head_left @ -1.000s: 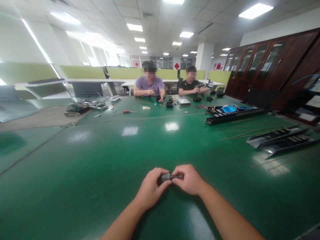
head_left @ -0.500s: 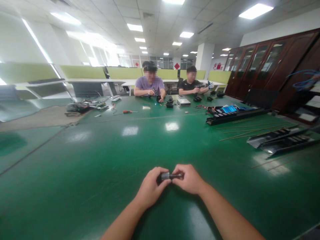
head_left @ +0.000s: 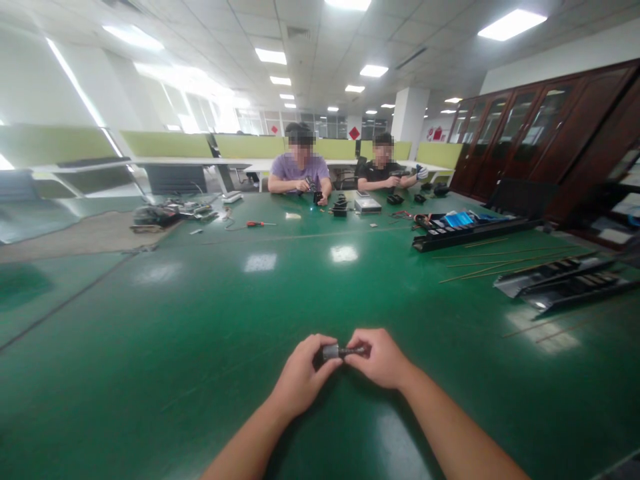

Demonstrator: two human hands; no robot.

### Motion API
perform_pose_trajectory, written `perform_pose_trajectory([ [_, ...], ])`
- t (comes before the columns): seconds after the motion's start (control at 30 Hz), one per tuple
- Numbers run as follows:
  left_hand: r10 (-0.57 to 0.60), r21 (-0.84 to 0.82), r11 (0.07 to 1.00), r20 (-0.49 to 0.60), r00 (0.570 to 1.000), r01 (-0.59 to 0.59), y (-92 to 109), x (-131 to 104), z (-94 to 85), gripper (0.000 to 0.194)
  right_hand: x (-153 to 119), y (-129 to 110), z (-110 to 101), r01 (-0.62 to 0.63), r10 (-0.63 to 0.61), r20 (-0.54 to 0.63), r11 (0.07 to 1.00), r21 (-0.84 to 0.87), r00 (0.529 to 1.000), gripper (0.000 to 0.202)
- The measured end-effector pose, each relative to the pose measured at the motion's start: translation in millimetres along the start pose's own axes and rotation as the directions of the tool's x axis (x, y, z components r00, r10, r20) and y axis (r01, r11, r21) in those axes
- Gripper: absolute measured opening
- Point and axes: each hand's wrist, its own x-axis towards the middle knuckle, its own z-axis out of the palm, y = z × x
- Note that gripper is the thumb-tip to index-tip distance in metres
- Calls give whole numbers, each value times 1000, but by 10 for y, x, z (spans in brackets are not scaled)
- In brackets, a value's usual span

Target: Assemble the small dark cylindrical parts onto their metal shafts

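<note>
Between my hands lies a small part made of a silver cylinder (head_left: 331, 352) with a thin dark ridged shaft (head_left: 349, 351), held level just over the green table; it looks like a small motor. My left hand (head_left: 296, 375) is closed round the cylinder, thumb on the near side and fingers on the far side. With thumb and fingertips my right hand (head_left: 379, 360) pinches the shaft at its right end, partly hiding it. Whether the shaft is a separate piece I cannot tell.
Across the green table (head_left: 225, 300) sit two co-workers handling tools and dark parts. A screwdriver (head_left: 257, 224) lies at the far side. Black metal channels (head_left: 470, 233) and thin rods (head_left: 480, 270) lie to the right. Electronic parts (head_left: 170, 212) are piled far left.
My hands and the part between them stay almost exactly in place. Across the table, one co-worker's gloved hand has lowered slightly.
</note>
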Motion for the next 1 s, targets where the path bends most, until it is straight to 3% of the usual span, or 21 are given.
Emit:
perform_pose_trajectory([
  [1.0, -31, -33, 999, -29, 999, 30, 37, 8, -6, 28, -5, 10, -55, -8, 7, -17, 998, -67, 1000, 4],
])
